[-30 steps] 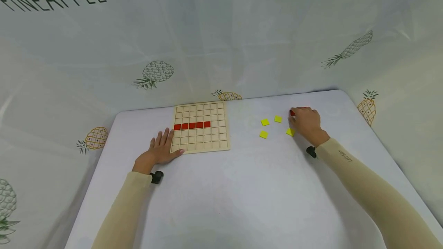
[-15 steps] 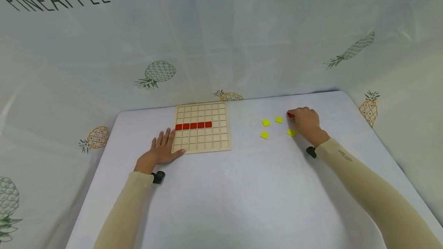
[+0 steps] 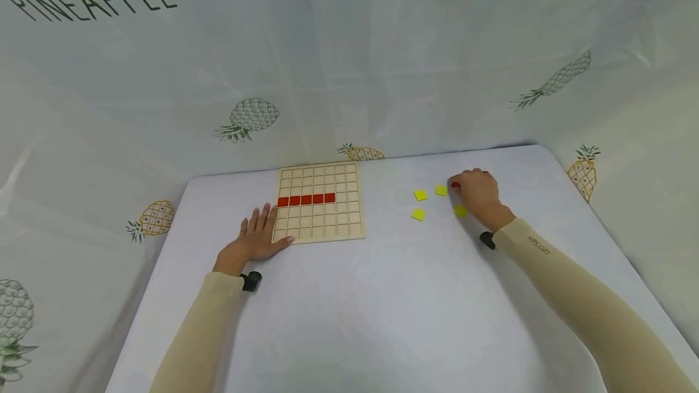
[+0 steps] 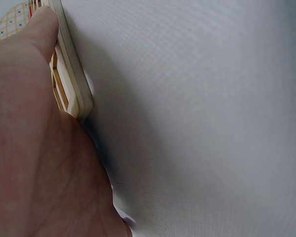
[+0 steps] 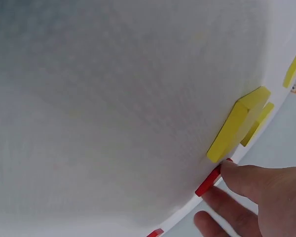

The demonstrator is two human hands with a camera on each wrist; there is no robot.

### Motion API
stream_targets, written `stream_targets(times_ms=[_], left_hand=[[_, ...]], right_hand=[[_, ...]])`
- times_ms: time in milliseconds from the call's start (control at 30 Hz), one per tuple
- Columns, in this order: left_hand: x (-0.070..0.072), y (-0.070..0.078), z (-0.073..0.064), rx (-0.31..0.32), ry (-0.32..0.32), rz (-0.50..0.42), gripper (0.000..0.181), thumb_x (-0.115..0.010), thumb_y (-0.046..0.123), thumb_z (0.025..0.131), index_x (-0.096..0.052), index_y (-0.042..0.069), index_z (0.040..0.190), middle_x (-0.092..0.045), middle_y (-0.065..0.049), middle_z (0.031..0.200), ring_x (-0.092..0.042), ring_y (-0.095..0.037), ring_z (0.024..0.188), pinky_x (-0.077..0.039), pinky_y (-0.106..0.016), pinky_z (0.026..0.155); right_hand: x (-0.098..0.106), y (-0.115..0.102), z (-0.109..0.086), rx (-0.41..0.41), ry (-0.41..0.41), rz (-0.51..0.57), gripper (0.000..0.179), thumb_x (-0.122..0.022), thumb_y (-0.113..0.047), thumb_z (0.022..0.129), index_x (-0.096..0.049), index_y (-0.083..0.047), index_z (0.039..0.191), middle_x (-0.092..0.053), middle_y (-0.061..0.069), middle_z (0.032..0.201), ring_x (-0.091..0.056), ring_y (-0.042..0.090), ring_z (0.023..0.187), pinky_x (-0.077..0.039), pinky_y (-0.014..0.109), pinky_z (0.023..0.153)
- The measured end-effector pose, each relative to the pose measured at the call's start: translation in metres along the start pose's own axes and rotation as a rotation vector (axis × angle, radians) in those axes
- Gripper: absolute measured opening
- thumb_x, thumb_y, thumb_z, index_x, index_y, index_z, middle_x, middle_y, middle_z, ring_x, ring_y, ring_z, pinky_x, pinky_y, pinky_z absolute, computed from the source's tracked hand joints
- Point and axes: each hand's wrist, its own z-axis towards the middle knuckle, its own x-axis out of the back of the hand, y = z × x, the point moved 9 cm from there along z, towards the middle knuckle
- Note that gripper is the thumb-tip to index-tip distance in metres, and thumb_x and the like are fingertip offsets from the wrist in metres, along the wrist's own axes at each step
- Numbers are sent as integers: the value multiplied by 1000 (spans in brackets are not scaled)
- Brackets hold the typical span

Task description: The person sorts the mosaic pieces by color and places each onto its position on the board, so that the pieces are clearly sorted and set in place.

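A square wooden grid board [image 3: 349,223] lies at the far left-centre of the table. A row of red square tiles [image 3: 306,199] runs from its left edge across one row. My left hand [image 3: 252,242] rests with spread fingers at the board's near left corner, its thumb over the front edge. Over at the right, my right hand [image 3: 477,193] pinches a red tile [image 5: 208,181] between thumb and finger, close to the tabletop. Several yellow square tiles [image 3: 418,214] lie beside that hand, one of them [image 3: 460,211] just below it.
Another red tile [image 5: 155,233] lies on the white table [image 3: 349,320] near the right hand, mostly hidden in the head view. Behind the table hangs a pale curtain [image 3: 404,77] printed with pineapples.
My right hand has gripped a red tile and drawn it slightly left. The left hand has kept its place on the board.
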Motion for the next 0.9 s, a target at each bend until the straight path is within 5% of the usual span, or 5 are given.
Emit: stream_targets(times_ms=[533, 900], left_hand=[[-1, 0, 0, -2, 15, -3, 114, -47, 72, 101, 10, -1, 167, 17, -25, 174, 16, -48, 160, 11, -67, 125], [0, 2, -2, 7, 14, -15, 108, -49, 64, 104, 12, 0, 167, 18, -24, 174, 17, -48, 160, 12, -66, 125]], right_hand=[[-4, -3, 0, -8, -7, -80, 26, -73, 4, 95, -78, -1, 120, -74, 24, 109, -64, 43, 103, -55, 58, 95], [23, -18, -3, 18, 69, 30, 29, -72, 0, 98, -75, 0, 127, -74, 25, 115, -64, 44, 104, -55, 58, 95]])
